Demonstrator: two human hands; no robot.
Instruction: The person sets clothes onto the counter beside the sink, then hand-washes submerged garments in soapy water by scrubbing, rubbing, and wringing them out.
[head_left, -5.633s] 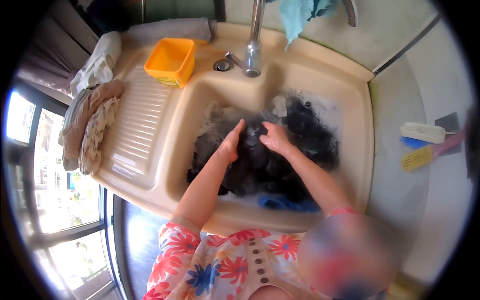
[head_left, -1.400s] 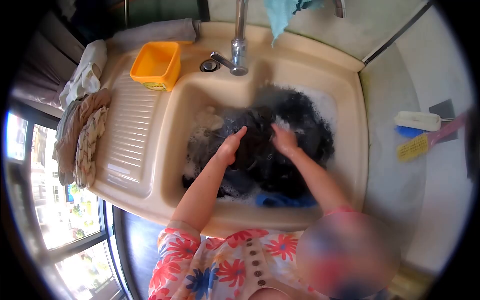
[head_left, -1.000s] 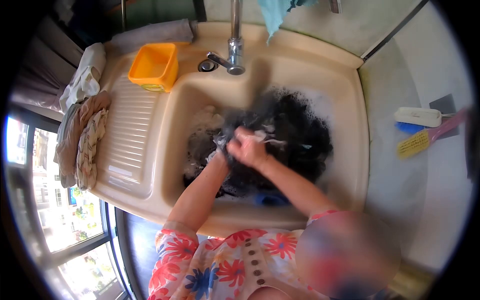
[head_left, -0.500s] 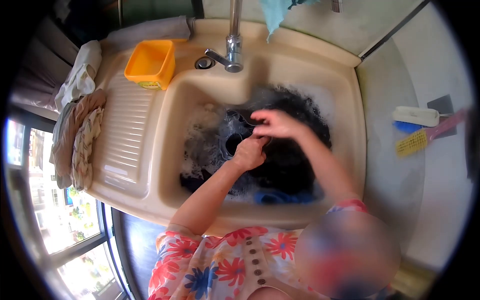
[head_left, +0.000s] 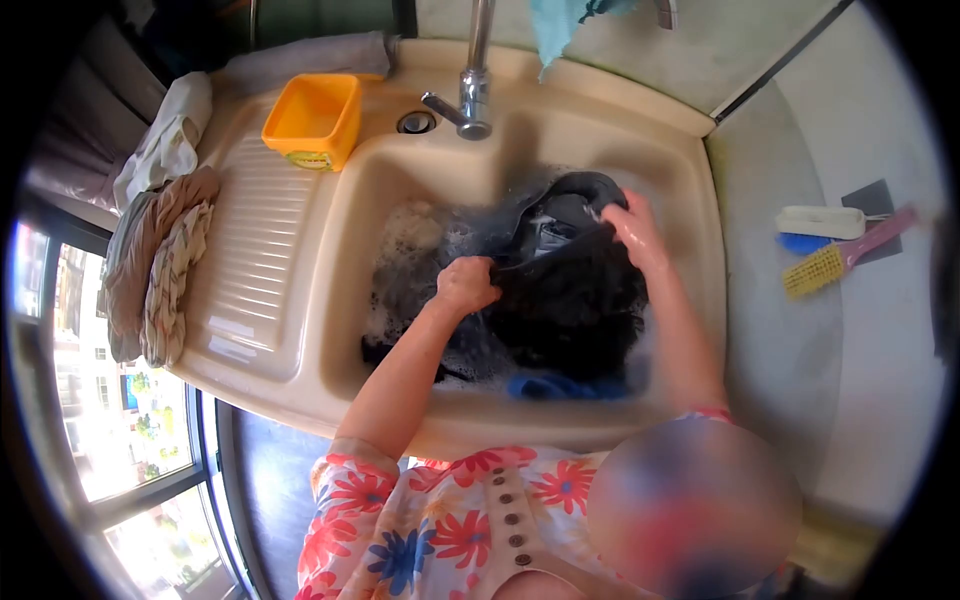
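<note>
In the sink [head_left: 690, 330], a wet black garment [head_left: 570, 300] is stretched between my two hands, its band-like edge lifted out of the water and a pale label showing inside. My left hand [head_left: 467, 285] is closed on the left end of that edge. On the right, my right hand [head_left: 636, 228] grips the other end, higher up. Sudsy grey water and more dark cloth surround the garment, and a blue cloth [head_left: 565, 387] lies at the near side of the basin. The fingertips of both hands are partly hidden.
A chrome faucet [head_left: 475, 95] rises behind the basin. On the ribbed drainboard [head_left: 250, 260] stand a yellow tub [head_left: 315, 115] and, along its left edge, bundled clothes [head_left: 160, 260]. Brushes, one with yellow bristles [head_left: 815, 270], are at the right wall. A teal cloth [head_left: 555, 30] hangs at the back.
My hands, close together over the water before, have spread apart; the right one moved right. The garment's edge has come up out of the water, held between them.
</note>
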